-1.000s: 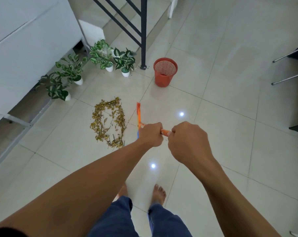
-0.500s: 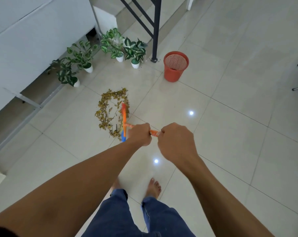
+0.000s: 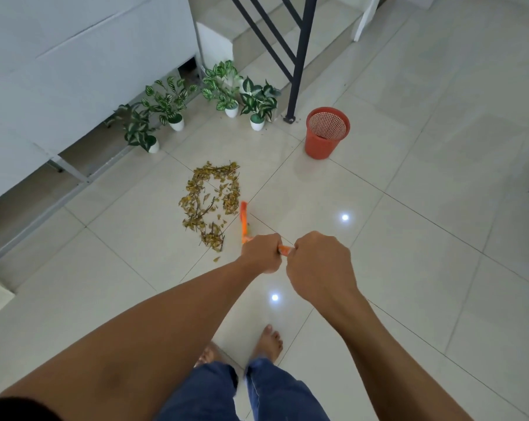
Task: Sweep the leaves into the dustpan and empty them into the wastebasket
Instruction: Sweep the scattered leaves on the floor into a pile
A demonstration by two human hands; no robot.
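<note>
A ring-shaped heap of dry yellow leaves (image 3: pixel 210 205) lies on the pale tiled floor. An orange broom (image 3: pixel 244 221) stands just right of the heap, its head seen edge-on at the leaves' right rim. My left hand (image 3: pixel 261 253) and my right hand (image 3: pixel 318 265) are both closed around the orange handle, left one lower down the stick. A red mesh wastebasket (image 3: pixel 327 133) stands upright beyond the heap to the right. No dustpan is in view.
Several potted plants (image 3: pixel 231 92) in white pots line the wall behind the leaves. A black stair railing post (image 3: pixel 296 65) meets the floor beside the wastebasket. A white cabinet (image 3: pixel 74 71) runs along the left. My bare feet (image 3: pixel 271 341) stand below the hands.
The broom head had swung left into the heap's right edge half a second ago and has now come back to just right of the leaves. My view has shifted.
</note>
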